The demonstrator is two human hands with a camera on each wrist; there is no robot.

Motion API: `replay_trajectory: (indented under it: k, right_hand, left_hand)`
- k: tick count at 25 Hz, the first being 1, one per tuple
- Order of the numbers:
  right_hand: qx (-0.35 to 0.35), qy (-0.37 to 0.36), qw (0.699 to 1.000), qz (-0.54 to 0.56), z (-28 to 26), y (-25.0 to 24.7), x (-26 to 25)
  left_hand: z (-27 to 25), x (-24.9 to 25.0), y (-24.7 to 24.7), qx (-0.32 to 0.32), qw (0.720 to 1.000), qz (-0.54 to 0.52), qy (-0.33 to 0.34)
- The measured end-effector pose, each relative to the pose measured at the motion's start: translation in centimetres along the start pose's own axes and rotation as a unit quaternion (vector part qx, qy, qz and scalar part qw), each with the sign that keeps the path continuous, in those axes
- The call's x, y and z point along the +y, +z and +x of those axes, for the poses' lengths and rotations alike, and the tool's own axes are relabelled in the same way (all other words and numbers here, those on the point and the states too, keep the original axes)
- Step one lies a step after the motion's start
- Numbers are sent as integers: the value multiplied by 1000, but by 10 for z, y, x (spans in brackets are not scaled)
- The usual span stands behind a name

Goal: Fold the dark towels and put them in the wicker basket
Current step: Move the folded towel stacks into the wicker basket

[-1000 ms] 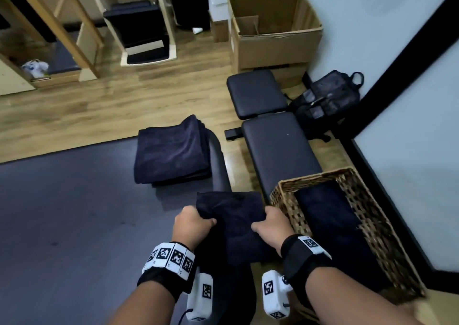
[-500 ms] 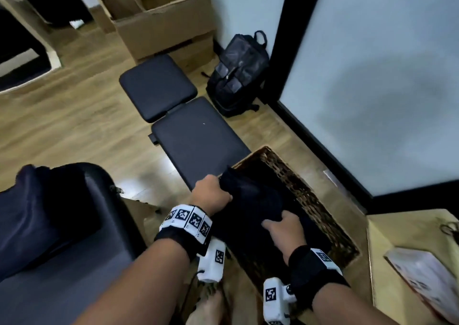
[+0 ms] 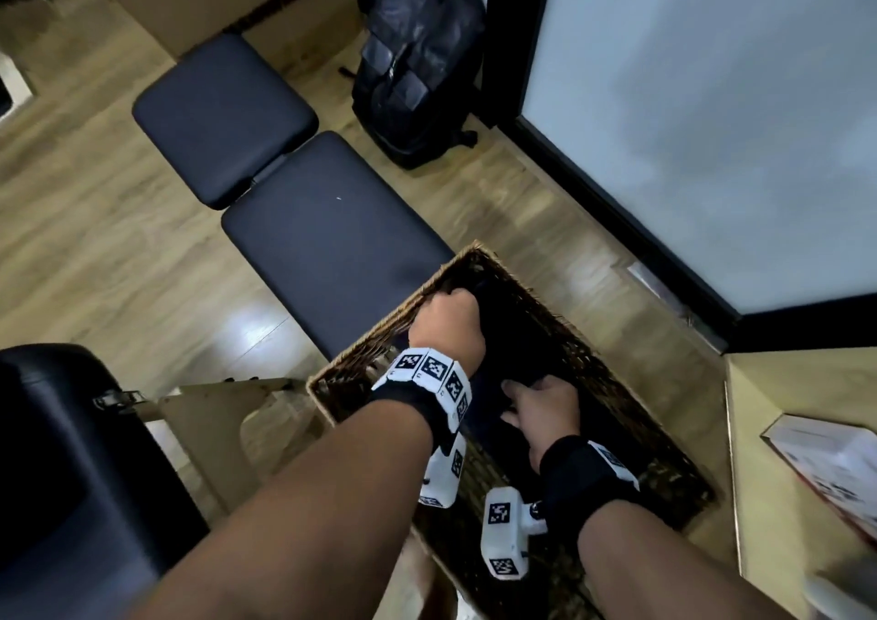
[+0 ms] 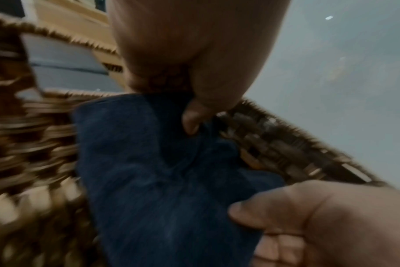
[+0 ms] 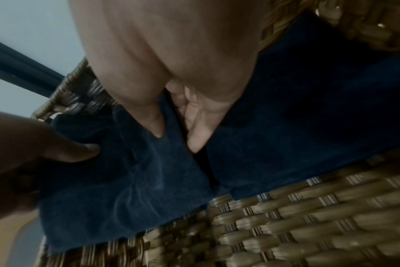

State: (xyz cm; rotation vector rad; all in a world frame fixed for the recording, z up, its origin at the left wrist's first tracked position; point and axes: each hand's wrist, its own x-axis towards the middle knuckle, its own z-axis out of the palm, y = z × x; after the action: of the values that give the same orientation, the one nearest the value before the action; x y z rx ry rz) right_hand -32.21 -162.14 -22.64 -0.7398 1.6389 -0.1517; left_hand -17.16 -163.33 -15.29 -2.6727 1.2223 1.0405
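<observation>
Both hands pinch the folded dark towel (image 4: 153,180) from opposite ends: the left hand (image 3: 446,320) grips the far end with thumb and curled fingers, the right hand (image 3: 541,406) the near end (its thumb lies on top, fingers tucked under). The towel hangs low inside the wicker basket (image 3: 612,382), beside another dark towel (image 5: 308,117) already lying there. The step in hand looks like placement. The next move likely calls for settling it flat, then loosening both grips without disturbing the fold.
</observation>
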Motion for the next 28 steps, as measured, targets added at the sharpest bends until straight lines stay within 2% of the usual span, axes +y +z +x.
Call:
replay_trajectory:
  k: [2,3,5,6,8,10,11,12,14,16,18,21,23,26,28]
  right_hand:
    - [14,-11,1000,-1,-1,-3,1]
    - [28,-28,999,-34,-2,-6,1]
    - [79,-83,981,-158,-1,-12,0]
    - [94,-122,965,-212,-3,-12,-3]
    - [75,-192,948,-242,-2,-4,-7]
    - [33,-209,941,-265,6,8,-2]
    - [14,-204,935,-290,10,11,1]
    - [-5,-200,930,-308,13,13,3]
    - [-39,-189,931,-309,17,9,0]
    - [-69,-168,933,-310,14,1,-11]
    - [-94,-135,948,-273,12,-3,-18]
    - [-96,-119,948,-280,-9,-2,-25]
    - [-109,-150,939,-290,-36,7,-26]
    - [-94,-253,919,-289,-93,27,-28]
    - [-110,-307,894,-307,-135,49,-29]
  left_hand:
    - [3,-7,10,26,999,1,43]
    - [2,-11,13,60,995,15,72]
    - [-4,-16,19,141,976,66,153]
    - [-8,-18,23,149,965,101,192]
    - [-8,-24,33,54,967,133,209]
    - [7,-34,39,-82,979,119,144]
    - [17,-41,42,-130,977,111,124]
    - [25,-46,43,-157,973,113,123]
    - [35,-52,42,-166,971,111,134]
    - [34,-50,37,-138,978,78,138]
    - [25,-45,26,-112,986,37,114]
    - [-10,-52,6,-112,991,-12,72]
    - [-44,-71,-7,-79,994,-44,60]
    - [-100,-106,-26,35,993,-108,20]
    - [-142,-141,-42,107,980,-168,-9]
